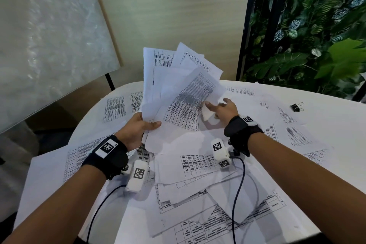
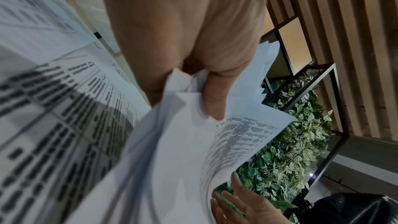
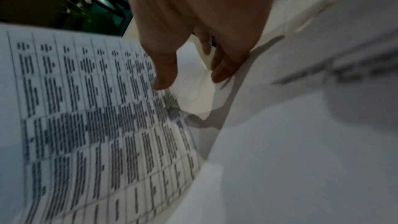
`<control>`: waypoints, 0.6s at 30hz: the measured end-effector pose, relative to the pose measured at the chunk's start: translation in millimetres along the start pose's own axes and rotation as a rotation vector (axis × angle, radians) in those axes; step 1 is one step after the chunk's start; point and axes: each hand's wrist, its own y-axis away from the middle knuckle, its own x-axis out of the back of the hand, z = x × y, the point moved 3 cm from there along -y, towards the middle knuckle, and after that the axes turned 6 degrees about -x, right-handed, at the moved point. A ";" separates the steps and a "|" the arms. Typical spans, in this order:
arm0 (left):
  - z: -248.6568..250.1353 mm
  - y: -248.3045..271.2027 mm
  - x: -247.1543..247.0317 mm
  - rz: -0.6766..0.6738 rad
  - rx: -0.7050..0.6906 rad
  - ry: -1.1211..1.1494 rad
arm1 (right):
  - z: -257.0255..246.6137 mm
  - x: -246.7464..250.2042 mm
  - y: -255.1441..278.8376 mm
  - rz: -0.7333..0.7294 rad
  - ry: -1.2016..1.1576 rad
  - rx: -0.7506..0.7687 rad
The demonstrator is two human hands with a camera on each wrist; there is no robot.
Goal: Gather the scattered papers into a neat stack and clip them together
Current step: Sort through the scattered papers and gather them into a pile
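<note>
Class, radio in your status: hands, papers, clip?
Left hand holds fanned papers. Right hand reaching beside them. Binder clip unused; loose sheets remain.

No wording can be read. The white printed paper sheets [image 1: 179, 93] gripped in the left hand [image 1: 136, 128] carry tables of text too blurred to make out.

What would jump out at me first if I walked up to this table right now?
Probably the fanned bunch of printed sheets that the left hand grips by one corner, raised above the middle of the white table. The right hand reaches to that bunch's right edge, its grip unclear. More loose papers cover the table, and a black binder clip lies alone at the far right.
</note>
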 end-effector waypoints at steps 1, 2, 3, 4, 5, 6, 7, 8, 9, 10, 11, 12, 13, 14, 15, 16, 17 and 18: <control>0.3 -0.1 1.1 0.000 -0.005 -0.003 | -1.5 1.6 -1.4 -0.035 -0.032 -0.014; 0.6 -0.1 2.1 0.006 -0.009 -0.007 | -3.1 5.0 -3.3 -0.040 -0.046 -0.022; 0.6 -0.3 3.9 0.013 -0.010 -0.014 | -5.0 8.5 -5.3 -0.034 -0.058 -0.021; 0.0 -0.1 6.8 0.021 -0.010 -0.022 | -6.8 11.4 -9.4 -0.021 -0.058 -0.009; -0.7 0.0 10.4 0.030 -0.009 -0.031 | -9.8 13.5 -9.7 0.001 -0.040 0.011; -1.2 0.2 13.5 0.036 -0.006 -0.039 | -12.7 16.2 -10.3 0.031 -0.013 0.043; -1.5 0.4 15.6 0.040 0.000 -0.043 | -14.5 18.5 -11.4 0.056 0.009 0.083; -1.8 0.6 17.4 0.043 0.008 -0.042 | -17.1 19.5 -11.9 0.068 0.029 0.142; -2.2 0.2 19.0 0.048 0.019 -0.049 | -21.1 19.4 -9.9 0.079 0.058 0.210; -2.7 0.0 19.2 0.050 0.035 -0.057 | -23.5 19.4 -10.2 0.105 0.113 0.275; -3.2 0.0 19.4 0.048 0.053 -0.069 | -27.0 18.2 -6.7 0.119 0.188 0.325; -3.5 0.6 18.4 0.041 0.075 -0.090 | -30.9 15.4 -0.5 0.101 0.253 0.361; -4.9 0.5 18.4 0.031 0.102 -0.117 | -32.4 13.6 2.0 0.034 0.305 0.372; -7.7 -0.5 20.6 0.034 0.133 -0.141 | -34.4 11.5 6.4 -0.050 0.335 0.352; -10.1 -0.8 22.7 0.051 0.161 -0.158 | -35.0 10.5 12.0 -0.137 0.395 0.304; -11.3 -1.0 25.5 0.082 0.173 -0.167 | -34.7 12.8 12.8 -0.183 0.473 0.255; -12.4 -1.5 29.1 0.116 0.168 -0.169 | -32.9 17.9 11.6 -0.186 0.601 0.208; -13.6 -2.0 32.9 0.142 0.156 -0.172 | -31.0 24.2 11.2 -0.175 0.727 0.171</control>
